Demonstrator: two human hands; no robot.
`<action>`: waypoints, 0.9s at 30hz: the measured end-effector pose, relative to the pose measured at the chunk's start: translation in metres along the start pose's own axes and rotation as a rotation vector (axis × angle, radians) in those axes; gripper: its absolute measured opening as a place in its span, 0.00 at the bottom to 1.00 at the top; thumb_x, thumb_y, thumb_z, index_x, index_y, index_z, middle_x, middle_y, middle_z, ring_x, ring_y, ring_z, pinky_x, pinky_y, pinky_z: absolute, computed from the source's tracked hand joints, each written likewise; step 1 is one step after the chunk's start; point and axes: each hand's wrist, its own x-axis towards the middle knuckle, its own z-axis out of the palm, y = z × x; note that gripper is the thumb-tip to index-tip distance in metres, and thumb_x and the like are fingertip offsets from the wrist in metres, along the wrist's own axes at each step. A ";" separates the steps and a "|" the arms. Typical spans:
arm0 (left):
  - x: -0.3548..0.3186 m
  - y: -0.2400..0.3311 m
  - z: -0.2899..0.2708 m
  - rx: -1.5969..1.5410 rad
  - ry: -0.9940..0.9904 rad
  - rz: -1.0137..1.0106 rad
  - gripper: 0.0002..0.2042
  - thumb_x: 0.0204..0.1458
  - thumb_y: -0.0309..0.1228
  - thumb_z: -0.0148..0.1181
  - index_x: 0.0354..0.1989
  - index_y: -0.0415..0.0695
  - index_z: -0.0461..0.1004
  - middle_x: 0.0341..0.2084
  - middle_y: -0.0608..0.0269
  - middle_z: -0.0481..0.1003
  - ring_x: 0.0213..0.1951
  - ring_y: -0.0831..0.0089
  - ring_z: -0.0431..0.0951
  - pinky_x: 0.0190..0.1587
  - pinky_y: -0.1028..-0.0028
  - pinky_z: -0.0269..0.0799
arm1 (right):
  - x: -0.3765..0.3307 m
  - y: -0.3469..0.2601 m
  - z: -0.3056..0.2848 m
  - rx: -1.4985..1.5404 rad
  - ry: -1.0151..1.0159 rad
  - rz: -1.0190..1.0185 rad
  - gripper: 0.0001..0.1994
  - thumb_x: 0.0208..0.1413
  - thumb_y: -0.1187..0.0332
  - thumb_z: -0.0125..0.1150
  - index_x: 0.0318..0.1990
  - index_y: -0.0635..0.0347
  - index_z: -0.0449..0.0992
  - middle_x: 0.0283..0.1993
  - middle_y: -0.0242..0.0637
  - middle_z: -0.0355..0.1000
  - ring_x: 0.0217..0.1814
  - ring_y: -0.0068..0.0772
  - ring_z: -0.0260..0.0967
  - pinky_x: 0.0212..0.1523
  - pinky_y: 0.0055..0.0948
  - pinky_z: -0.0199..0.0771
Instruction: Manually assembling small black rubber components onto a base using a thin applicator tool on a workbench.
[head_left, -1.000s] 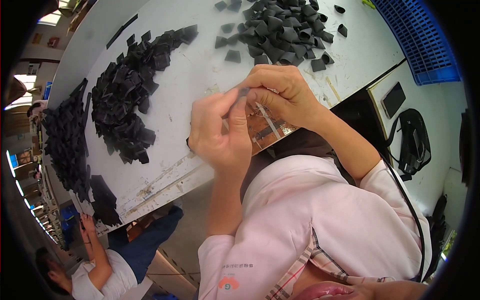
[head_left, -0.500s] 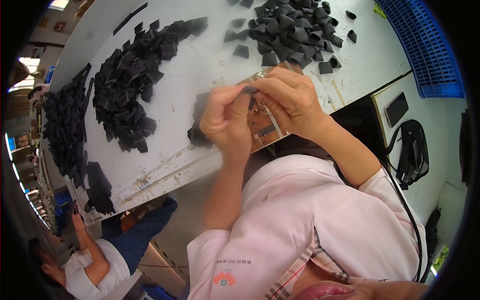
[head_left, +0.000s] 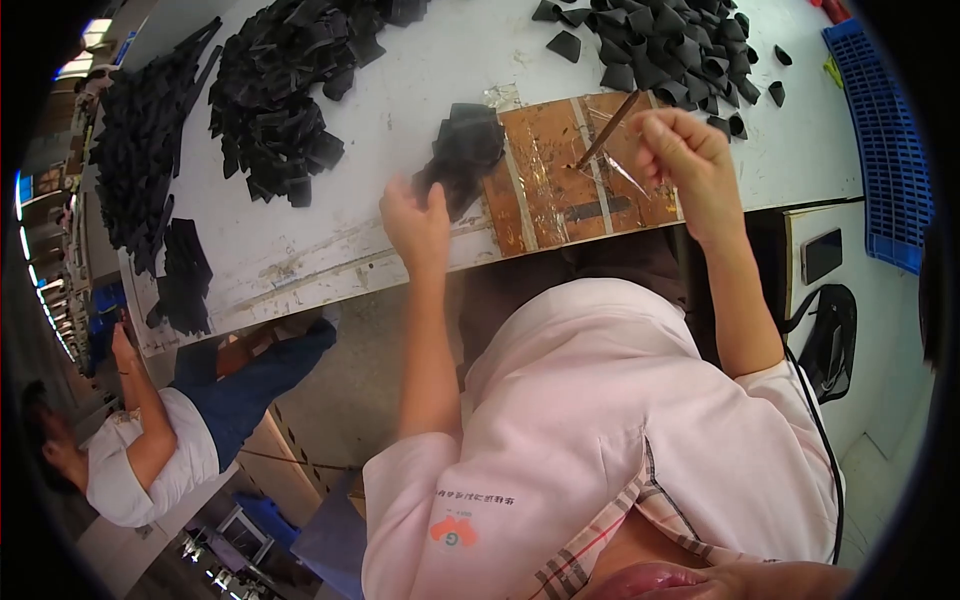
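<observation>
My left hand (head_left: 418, 225) reaches the near-left edge of a small stack of flat black pieces (head_left: 470, 145), its thumb and fingers apart. To the right, my right hand (head_left: 692, 165) is raised over a worn brown board (head_left: 535, 190), fingers pinched at a thin brown stick (head_left: 612, 125). The stick slants down to the left, its dark lower end close to the board. A shiny clear strip (head_left: 625, 176) shows beside the fingers; whether they touch it I cannot tell. Beyond the board lies a heap of curled black pieces (head_left: 675, 45).
A large heap of flat black pieces (head_left: 285, 90) and longer black strips (head_left: 150, 140) cover the table's left part. A blue plastic basket (head_left: 880, 150) stands far right, with a phone (head_left: 822, 256) and black bag (head_left: 830, 340) nearer. Another person (head_left: 165, 450) is at lower left.
My hands, together on a small black piece before, have parted. The left moved to the flat stack; the right moved rightward and now has the brown stick. The whole view has shifted.
</observation>
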 end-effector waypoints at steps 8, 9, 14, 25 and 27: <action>0.015 -0.019 0.006 0.232 -0.098 0.237 0.05 0.41 0.22 0.56 0.27 0.37 0.67 0.26 0.55 0.68 0.26 0.64 0.69 0.31 0.69 0.67 | -0.021 0.023 0.040 -0.372 -0.421 -0.006 0.09 0.51 0.70 0.52 0.30 0.69 0.72 0.20 0.35 0.68 0.22 0.22 0.65 0.25 0.23 0.66; 0.014 -0.017 0.004 0.230 -0.098 0.237 0.05 0.41 0.22 0.56 0.27 0.37 0.67 0.26 0.55 0.68 0.26 0.64 0.69 0.31 0.69 0.67 | -0.022 0.021 0.045 -0.357 -0.405 0.015 0.08 0.49 0.72 0.53 0.29 0.70 0.72 0.21 0.39 0.69 0.24 0.29 0.67 0.27 0.28 0.66; 0.001 0.020 -0.013 -0.141 0.025 0.203 0.06 0.42 0.23 0.54 0.28 0.36 0.66 0.25 0.56 0.68 0.30 0.60 0.68 0.34 0.67 0.65 | -0.018 0.027 0.064 -0.542 -0.336 -0.218 0.10 0.51 0.68 0.55 0.32 0.70 0.70 0.24 0.36 0.68 0.25 0.29 0.64 0.29 0.27 0.65; -0.032 0.113 -0.041 -1.565 -0.737 -0.533 0.08 0.48 0.26 0.50 0.35 0.37 0.66 0.27 0.58 0.71 0.27 0.74 0.72 0.30 0.77 0.69 | -0.010 0.007 0.059 0.600 -0.341 0.316 0.05 0.50 0.68 0.57 0.30 0.56 0.68 0.25 0.26 0.67 0.25 0.15 0.64 0.25 0.15 0.66; -0.030 0.111 -0.039 -1.528 -0.784 -0.545 0.07 0.48 0.25 0.50 0.35 0.37 0.67 0.26 0.59 0.72 0.26 0.74 0.72 0.29 0.78 0.69 | -0.009 0.011 0.052 0.626 -0.360 0.323 0.05 0.50 0.68 0.57 0.31 0.58 0.69 0.27 0.29 0.68 0.27 0.17 0.65 0.27 0.17 0.68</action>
